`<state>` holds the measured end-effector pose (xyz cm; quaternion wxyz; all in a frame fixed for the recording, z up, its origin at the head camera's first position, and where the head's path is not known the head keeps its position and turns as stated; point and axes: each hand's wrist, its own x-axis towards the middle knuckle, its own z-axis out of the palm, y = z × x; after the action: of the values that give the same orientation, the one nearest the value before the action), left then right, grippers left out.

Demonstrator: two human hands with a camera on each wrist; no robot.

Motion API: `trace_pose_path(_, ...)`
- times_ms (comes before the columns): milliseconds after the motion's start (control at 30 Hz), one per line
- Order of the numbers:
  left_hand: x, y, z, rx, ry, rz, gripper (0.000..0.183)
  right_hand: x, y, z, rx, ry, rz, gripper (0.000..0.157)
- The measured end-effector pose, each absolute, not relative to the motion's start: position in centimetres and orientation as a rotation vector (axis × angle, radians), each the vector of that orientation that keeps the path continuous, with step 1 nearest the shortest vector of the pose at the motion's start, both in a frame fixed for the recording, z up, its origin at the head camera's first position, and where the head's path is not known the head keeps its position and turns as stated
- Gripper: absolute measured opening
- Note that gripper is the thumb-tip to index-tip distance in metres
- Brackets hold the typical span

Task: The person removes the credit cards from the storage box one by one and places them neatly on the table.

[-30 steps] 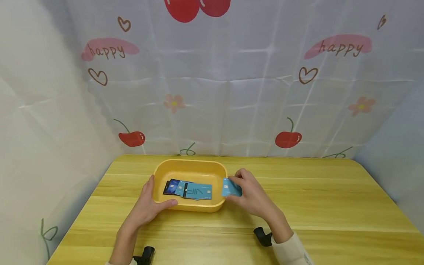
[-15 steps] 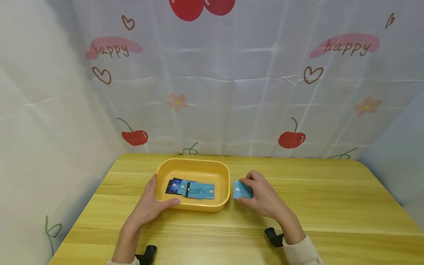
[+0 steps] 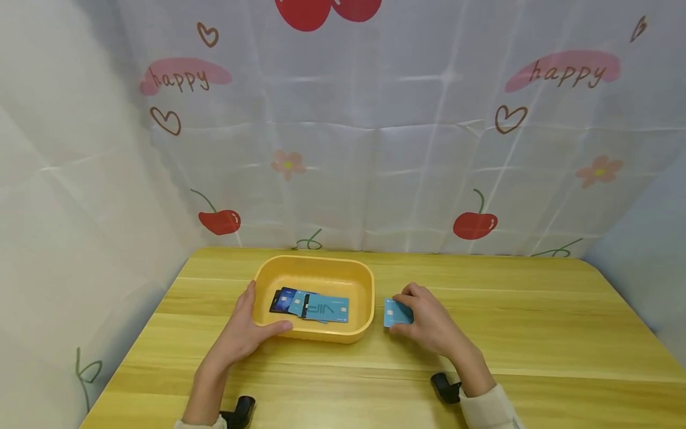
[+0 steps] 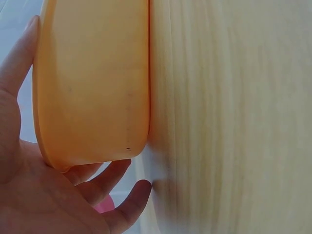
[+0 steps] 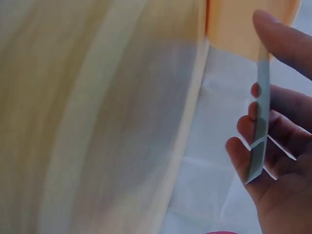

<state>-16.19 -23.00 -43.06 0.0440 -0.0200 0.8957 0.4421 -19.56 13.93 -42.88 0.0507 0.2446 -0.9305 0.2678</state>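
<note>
A yellow plastic basin stands on the table, with several overlapping bank cards inside, light blue, dark blue and black; the top one reads VIP. My left hand grips the basin's left end, thumb over the near rim. In the left wrist view, fingers wrap the end of the basin. To the basin's right, my right hand pinches a light blue bank card between thumb and fingers. That card appears nearly edge-on in the right wrist view, raised off the table.
The wooden table extends to the right of my right hand. Behind it hangs a white curtain with cherry prints. A black wrist mount sticks out beside my right wrist, and another by my left.
My right hand has moved right with the light blue card, from the basin's right rim to a short way beside it. My left hand keeps its hold on the basin.
</note>
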Motion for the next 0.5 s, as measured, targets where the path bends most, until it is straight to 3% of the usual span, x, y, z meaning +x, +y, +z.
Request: trace_pose_path(500, -16.1, -22.9, -42.9, -0.057, 2.741, 1.339, 0.126, -21.2, 14.3, -43.9, 0.718, -2.932, 0.888, 0.052)
